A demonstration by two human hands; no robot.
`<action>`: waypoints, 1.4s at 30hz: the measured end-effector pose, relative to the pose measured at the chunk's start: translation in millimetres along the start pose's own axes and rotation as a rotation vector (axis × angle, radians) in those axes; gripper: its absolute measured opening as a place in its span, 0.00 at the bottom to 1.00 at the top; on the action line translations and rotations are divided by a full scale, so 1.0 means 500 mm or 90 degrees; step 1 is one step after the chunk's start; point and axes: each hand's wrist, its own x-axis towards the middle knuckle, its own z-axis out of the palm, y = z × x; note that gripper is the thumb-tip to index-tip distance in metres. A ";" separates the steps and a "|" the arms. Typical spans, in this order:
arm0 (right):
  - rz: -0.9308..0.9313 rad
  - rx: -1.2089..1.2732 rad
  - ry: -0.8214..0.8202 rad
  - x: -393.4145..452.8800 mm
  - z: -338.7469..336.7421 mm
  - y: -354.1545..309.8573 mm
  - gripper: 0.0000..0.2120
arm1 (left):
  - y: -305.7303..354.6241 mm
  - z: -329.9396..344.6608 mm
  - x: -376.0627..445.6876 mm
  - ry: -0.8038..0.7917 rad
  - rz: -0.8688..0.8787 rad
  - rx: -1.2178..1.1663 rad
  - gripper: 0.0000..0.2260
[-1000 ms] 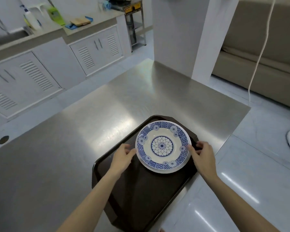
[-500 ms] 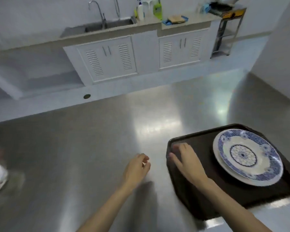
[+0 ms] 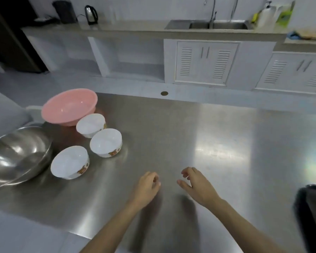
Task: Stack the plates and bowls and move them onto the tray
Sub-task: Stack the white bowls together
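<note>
Three small white bowls with orange marks stand apart on the steel table at the left: a near bowl, a middle bowl and a far bowl. My left hand hovers over the table's middle with fingers loosely curled and nothing in it. My right hand is beside it, fingers apart and empty. Only a corner of the dark tray shows at the right edge; the plates on it are out of view.
A pink plastic basin sits behind the bowls. A large steel mixing bowl is at the far left edge. The steel table stretches between the bowls and the tray. A counter with a sink runs along the back wall.
Both hands let go of the blue-patterned plates on the tray and moved left. My view swung left, so the tray slid to the right edge and the white bowls came into sight.
</note>
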 end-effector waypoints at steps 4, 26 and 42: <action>-0.036 0.017 -0.041 0.064 0.046 -0.083 0.17 | -0.083 -0.062 -0.009 0.040 -0.050 -0.020 0.07; -0.056 0.119 -0.096 0.331 0.171 -0.277 0.11 | -0.339 -0.318 0.046 0.249 -0.165 -0.072 0.06; 0.051 0.128 0.050 0.641 0.252 -0.475 0.15 | -0.558 -0.486 0.334 0.198 -0.286 -0.171 0.19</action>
